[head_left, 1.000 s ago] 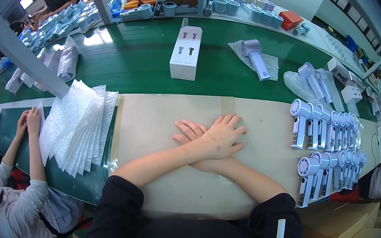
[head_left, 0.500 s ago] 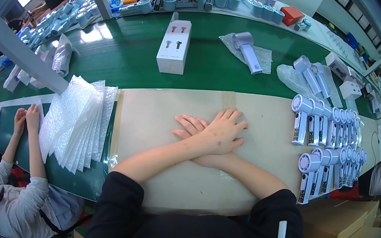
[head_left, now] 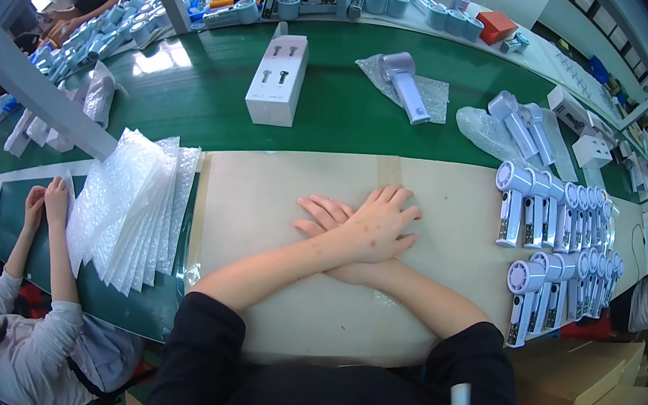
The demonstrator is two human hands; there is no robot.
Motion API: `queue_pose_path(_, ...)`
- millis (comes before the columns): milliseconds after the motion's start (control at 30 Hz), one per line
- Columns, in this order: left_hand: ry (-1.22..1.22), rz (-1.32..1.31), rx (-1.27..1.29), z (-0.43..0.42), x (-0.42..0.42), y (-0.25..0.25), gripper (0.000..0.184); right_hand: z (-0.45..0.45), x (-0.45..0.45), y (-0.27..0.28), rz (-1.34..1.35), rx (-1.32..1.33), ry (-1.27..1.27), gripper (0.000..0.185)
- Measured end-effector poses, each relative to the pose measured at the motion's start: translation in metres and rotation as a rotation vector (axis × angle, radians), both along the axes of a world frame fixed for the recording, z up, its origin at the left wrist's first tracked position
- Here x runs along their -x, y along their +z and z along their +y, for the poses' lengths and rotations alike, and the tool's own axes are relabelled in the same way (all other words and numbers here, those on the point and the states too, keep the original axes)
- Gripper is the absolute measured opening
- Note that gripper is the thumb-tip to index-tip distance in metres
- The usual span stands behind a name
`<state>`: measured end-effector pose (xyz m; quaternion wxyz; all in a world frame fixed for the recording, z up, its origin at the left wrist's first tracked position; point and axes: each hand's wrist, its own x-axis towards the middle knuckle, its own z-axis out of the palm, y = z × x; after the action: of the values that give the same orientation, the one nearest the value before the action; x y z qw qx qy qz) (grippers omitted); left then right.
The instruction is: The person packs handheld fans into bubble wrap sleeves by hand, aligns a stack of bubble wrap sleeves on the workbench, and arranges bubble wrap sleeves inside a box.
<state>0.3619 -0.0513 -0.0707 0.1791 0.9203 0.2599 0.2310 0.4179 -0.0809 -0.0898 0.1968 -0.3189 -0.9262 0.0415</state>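
One head view: my left hand [head_left: 378,232], fingers loosely spread, crosses over my right hand [head_left: 328,217], fingers extended; both look empty. Lilac fans [head_left: 553,269] at tan mat's [head_left: 257,201] right end: probably light, stiff, slick; grip handles [head_left: 510,219].

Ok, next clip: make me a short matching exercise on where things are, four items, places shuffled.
1. left hand
2. right hand
3. bubble-wrap bags
4. white box with four small pictures

A. on the green surface, beyond the beige sheet
B. lower in the crossed pair
C. fanned out, left of the beige sheet
D. upper in the crossed pair

Pairs: 1-D, 2-B, 3-C, 4-A
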Motion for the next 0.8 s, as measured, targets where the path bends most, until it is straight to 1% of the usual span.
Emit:
queue_pose_path(267, 0.006, 0.010, 0.011, 0.000, -0.009, 0.006, 0.034, 0.000, -0.008, 0.002, -0.003, -0.002, -0.012, 0.044)
queue_pose_path(367, -0.001, -0.067, 0.013, -0.001, -0.010, 0.006, 0.033, 0.000, -0.008, 0.005, 0.006, -0.007, -0.007, 0.044)
queue_pose_path(467, 0.007, 0.020, 0.017, -0.003, -0.022, 0.012, 0.033, -0.002, -0.022, 0.011, 0.033, 0.013, 0.015, 0.043)
queue_pose_path(800, 0.007, -0.011, -0.006, -0.002, -0.028, 0.011, 0.033, -0.002, -0.027, 0.007, 0.022, 0.015, 0.002, 0.045)
